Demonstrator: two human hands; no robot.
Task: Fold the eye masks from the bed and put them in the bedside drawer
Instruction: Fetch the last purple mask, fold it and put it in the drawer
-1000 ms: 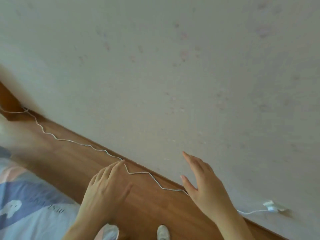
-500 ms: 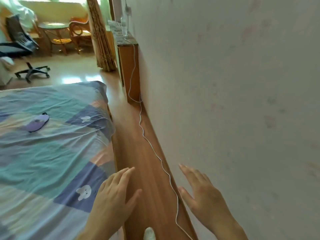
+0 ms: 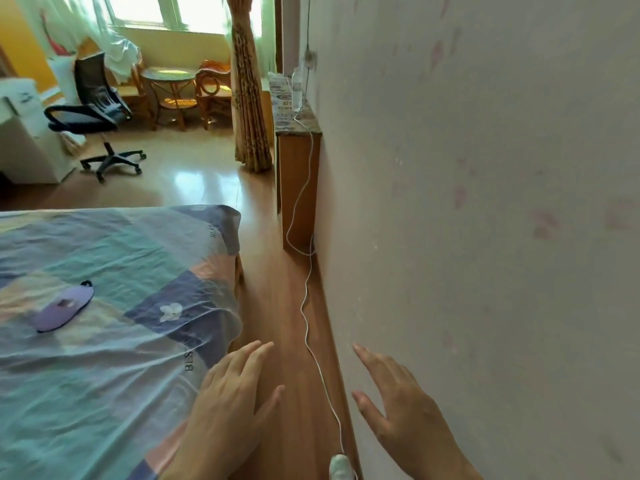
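Note:
A purple eye mask (image 3: 64, 308) with a dark strap lies flat on the bed (image 3: 104, 375), on the patchwork sheet at the left. My left hand (image 3: 232, 393) hovers over the bed's right edge, fingers straight and empty. My right hand (image 3: 398, 407) is held out beside the wall, fingers spread, holding nothing. Both hands are well to the right of the mask. No drawer is plainly in view.
A narrow strip of wooden floor (image 3: 277, 306) runs between bed and wall (image 3: 485, 202), with a white cable (image 3: 306, 306) trailing along it. A wooden cabinet (image 3: 298, 174) with a bottle stands ahead by the wall. An office chair (image 3: 93, 112), wicker furniture and a curtain (image 3: 249, 98) lie beyond.
The view has swung up from the wall and floor to the room; the bed and the purple eye mask have come into sight. Both hands stay open and empty.

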